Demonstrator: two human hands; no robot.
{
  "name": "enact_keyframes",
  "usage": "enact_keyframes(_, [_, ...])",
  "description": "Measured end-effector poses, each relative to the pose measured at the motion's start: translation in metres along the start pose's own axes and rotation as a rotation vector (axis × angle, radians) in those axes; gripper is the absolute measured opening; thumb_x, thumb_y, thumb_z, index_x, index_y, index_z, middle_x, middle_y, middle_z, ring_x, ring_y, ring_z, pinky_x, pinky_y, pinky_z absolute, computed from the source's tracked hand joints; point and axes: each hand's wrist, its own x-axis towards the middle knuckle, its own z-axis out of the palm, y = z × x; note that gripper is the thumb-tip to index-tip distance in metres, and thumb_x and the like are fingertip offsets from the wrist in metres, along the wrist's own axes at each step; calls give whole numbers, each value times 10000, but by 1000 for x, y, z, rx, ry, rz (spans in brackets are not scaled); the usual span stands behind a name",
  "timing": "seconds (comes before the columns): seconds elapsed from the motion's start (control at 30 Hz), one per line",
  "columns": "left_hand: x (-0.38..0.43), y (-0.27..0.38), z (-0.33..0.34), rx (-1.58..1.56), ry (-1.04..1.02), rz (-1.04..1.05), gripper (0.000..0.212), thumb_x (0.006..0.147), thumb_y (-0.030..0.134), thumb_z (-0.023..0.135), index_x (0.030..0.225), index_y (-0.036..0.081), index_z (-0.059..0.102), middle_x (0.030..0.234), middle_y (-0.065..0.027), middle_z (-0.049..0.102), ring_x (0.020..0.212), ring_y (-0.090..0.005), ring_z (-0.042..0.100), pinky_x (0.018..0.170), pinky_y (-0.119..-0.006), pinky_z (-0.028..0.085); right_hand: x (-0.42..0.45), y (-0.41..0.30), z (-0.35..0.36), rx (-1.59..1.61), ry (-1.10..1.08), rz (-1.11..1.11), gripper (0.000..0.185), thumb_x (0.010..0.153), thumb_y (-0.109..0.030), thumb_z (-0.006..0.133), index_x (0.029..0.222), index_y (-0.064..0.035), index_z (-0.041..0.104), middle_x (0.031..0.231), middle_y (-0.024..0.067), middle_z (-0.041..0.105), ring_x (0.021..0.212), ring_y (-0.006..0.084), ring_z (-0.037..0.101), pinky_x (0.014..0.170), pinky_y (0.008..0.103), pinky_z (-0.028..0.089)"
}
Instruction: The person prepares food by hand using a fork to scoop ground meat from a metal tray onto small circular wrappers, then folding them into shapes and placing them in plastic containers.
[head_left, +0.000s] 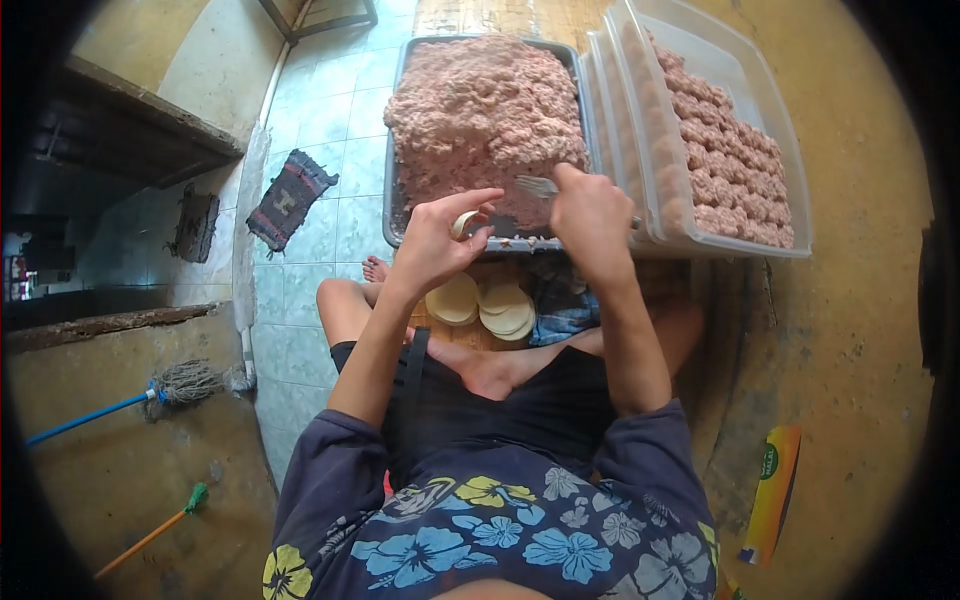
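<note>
My left hand holds a round dough wrapper, curled between thumb and fingers, over the near edge of a grey tray. A large mound of minced meat filling fills much of the tray. My right hand grips a metal fork, whose tines point left over the thin meat layer at the tray's near right. Two stacks of round wrappers lie before my crossed legs, beside a blue checked cloth.
Stacked clear plastic containers stand to the right; the top one holds rows of shaped meat pieces. A dark rag mat lies on the tiles at left. A mop and a colourful package are farther out.
</note>
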Motion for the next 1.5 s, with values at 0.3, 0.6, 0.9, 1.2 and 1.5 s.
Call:
enact_keyframes(0.3, [-33, -18, -39, 166, -47, 81, 351, 824, 24, 699, 1173, 10, 665, 996, -136, 719, 936, -209, 702, 785, -335, 568, -15, -60, -35, 314, -21, -273, 54, 856, -99, 594, 893, -60, 595, 788, 150, 659, 731, 378, 649, 639, 470, 488])
enact_keyframes(0.6, [-62, -49, -47, -1839, 340, -322, 671, 998, 454, 409, 1395, -87, 399, 1412, -279, 472, 1320, -367, 472, 1121, -497, 375, -21, -116, 6, 444, -30, -576, 59, 818, -80, 630, 822, -71, 572, 723, 113, 588, 739, 316, 611, 660, 428, 427])
enact_keyframes(0.9, [-100, -79, -53, -1764, 654, -157, 576, 990, 373, 487, 1392, -38, 446, 1409, -238, 468, 1356, -339, 424, 1114, -489, 395, 36, -129, 92, -140, 124, -560, 25, 793, -109, 644, 778, -101, 662, 710, 77, 680, 730, 248, 657, 752, 415, 393])
enact_keyframes(1.2, [-41, -45, -31, -1992, 420, -171, 610, 1020, 425, 341, 1394, -51, 414, 1329, -255, 523, 1284, -359, 496, 1125, -508, 378, -28, -123, -8, 595, -79, -212, 38, 842, -103, 640, 830, -71, 623, 707, 100, 644, 704, 282, 637, 681, 404, 413])
enact_keyframes(1.5, [-54, -19, -29, -1745, 123, -394, 808, 1005, 582, 292, 1410, -112, 375, 1408, -313, 452, 1321, -383, 465, 1123, -522, 369, -30, -91, -40, 285, 25, -596, 61, 827, -72, 635, 872, -88, 598, 724, 83, 598, 719, 286, 617, 644, 401, 406])
